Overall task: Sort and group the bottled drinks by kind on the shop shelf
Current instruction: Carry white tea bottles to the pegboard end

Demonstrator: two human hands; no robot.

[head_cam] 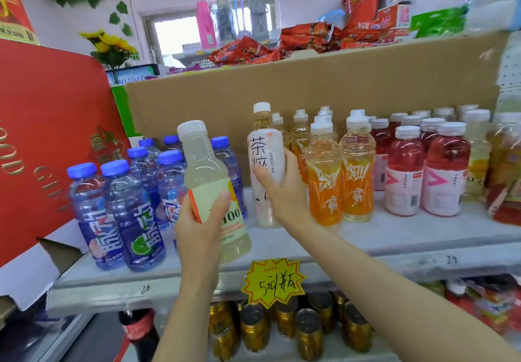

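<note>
Gripping hands: left (198,227) holds pale bottle (210,181), right (282,189) clasps tea bottle (263,147).

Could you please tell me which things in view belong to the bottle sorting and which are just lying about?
Part of the job:
- pale bottle held in left hand
- white tea bottle gripped by right hand
- blue bottles, orange bottles, pink bottles
- shelf

Just lying about:
- price tag
- gold cans
- snack packets
- cardboard box
</note>
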